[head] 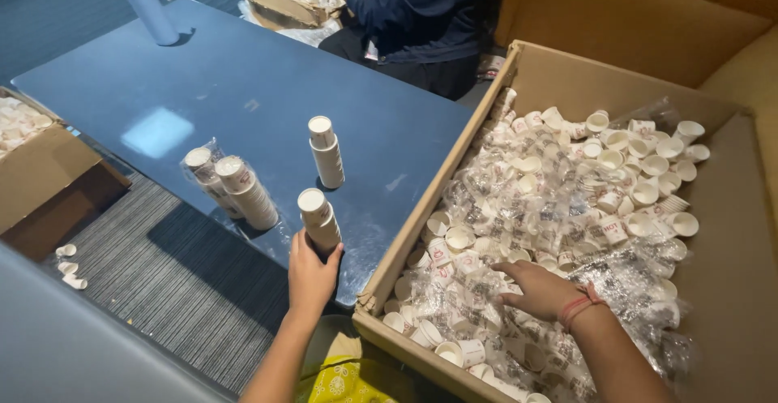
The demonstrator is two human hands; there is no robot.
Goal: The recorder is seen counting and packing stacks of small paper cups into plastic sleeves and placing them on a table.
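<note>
White paper cup stack (318, 220) gripped in left hand (312, 272), long axis tilted toward 12 o'clock above dark blue surface (243, 87). Right hand (541, 289) spread flat, palm down, on loose cups (567, 200) in cardboard box (559, 79) at 3 o'clock.

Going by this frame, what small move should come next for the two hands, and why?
Probably the right hand should close on one loose cup in the cardboard box and carry it to the stack. The left hand grips that stack upright on the table's near edge, its top open, while the right hand rests spread on cups and plastic wrap, holding nothing visible.
</note>
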